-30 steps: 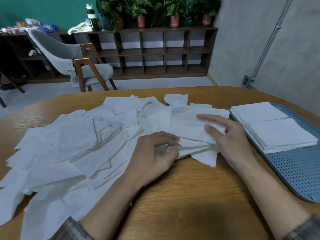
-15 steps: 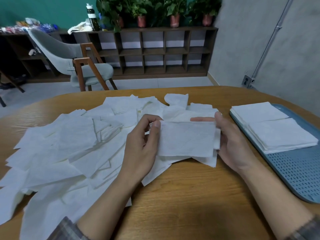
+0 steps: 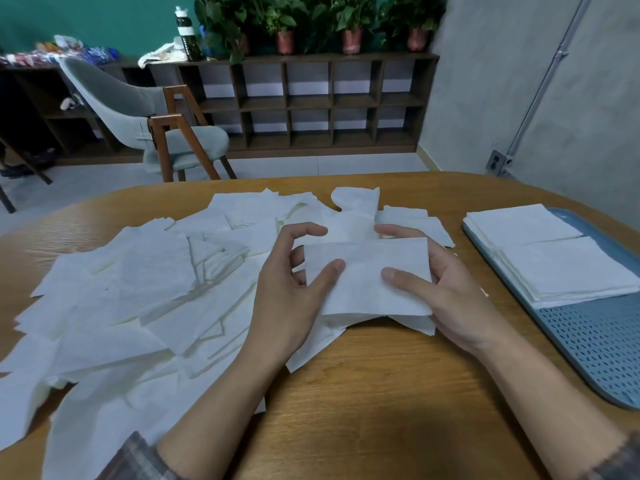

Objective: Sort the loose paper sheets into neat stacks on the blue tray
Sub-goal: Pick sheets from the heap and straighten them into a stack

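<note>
A white paper sheet (image 3: 367,275) hangs just above the table between both hands. My left hand (image 3: 294,292) pinches its left edge with the thumb on top. My right hand (image 3: 446,289) grips its right edge, thumb on the sheet's face. A wide pile of loose white sheets (image 3: 131,299) covers the table's left and middle. On the right lies the blue perforated tray (image 3: 595,344), holding two neat stacks: a far stack (image 3: 519,225) and a near stack (image 3: 568,268) overlapping it.
The wooden table (image 3: 381,403) shows bare wood in front of my hands. Beyond the table stand a grey chair (image 3: 138,109) and a low shelf (image 3: 311,102) with potted plants. A grey wall rises at the right.
Both hands lifted one sheet off the pile and brought it nearer. A second ago my left hand pinched at the pile and my right hand lay flat on it.
</note>
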`<state>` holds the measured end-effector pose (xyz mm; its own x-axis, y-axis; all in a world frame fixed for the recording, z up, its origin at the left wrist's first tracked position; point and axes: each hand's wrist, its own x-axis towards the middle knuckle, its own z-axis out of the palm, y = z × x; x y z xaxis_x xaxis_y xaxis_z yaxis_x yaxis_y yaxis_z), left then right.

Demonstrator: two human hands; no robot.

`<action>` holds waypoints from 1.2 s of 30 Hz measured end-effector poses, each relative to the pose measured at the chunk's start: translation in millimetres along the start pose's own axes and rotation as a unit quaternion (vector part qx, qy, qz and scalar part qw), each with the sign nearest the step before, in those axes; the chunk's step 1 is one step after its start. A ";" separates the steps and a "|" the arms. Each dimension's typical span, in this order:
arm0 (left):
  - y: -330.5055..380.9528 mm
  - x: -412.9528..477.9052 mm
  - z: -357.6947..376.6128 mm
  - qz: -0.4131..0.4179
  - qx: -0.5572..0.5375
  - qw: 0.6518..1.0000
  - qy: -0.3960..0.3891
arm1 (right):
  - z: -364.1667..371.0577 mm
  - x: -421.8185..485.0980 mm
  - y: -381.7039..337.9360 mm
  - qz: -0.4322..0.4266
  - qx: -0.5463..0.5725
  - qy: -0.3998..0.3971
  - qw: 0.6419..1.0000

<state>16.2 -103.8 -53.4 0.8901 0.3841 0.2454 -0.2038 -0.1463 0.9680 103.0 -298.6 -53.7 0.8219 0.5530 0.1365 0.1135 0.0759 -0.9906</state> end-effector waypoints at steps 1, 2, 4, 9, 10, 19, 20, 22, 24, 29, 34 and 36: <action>-1.0 -0.1 0.3 -0.003 -0.003 1.000 -0.001 | 1.1 0.0 -0.2 -0.005 -0.004 -0.002 1.000; -1.6 -0.3 0.6 -0.004 -0.004 1.000 -0.003 | 1.5 0.0 -0.3 -0.009 -0.009 0.000 1.000; -3.0 0.0 1.0 0.005 0.004 1.000 -0.006 | 1.4 0.7 -0.5 -0.013 -0.016 0.010 1.000; -8.5 3.2 -1.5 0.026 0.094 0.995 0.016 | -2.6 1.5 -1.7 -0.023 0.000 0.019 1.000; -7.3 3.0 -2.5 0.008 0.074 0.997 0.006 | -3.6 1.5 -1.8 -0.025 0.024 0.016 0.999; -4.1 2.9 -4.7 0.017 0.069 0.997 -0.044 | -9.8 1.6 -6.1 0.000 0.056 -0.020 0.998; -4.0 2.9 -5.1 0.024 0.073 0.996 -0.047 | -10.8 1.1 -7.3 -0.003 0.044 -0.034 0.998; -4.6 2.2 -4.3 0.038 0.077 0.994 -0.064 | -12.9 0.4 -5.9 -0.007 -0.016 -0.034 0.999; -7.9 0.6 -1.5 0.047 0.091 0.992 -0.077 | -14.4 1.0 -1.4 -0.016 -0.085 0.002 0.996; -22.4 2.0 -0.4 0.125 0.281 0.948 -0.087 | -15.9 4.3 -0.4 -0.065 -0.166 0.141 0.974; -33.0 1.4 -0.6 0.161 0.400 0.884 -0.180 | -18.2 6.9 5.2 -0.072 -0.182 0.164 0.967; -33.4 0.9 1.6 0.177 0.400 0.883 -0.169 | -17.8 7.3 7.1 -0.072 -0.179 0.163 0.968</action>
<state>24.5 -100.0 -85.7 0.9268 -0.0884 0.3651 -0.2601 -0.8523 0.4538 119.8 -308.9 -59.8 0.9091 0.2623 0.3237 0.3780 -0.1925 -0.9056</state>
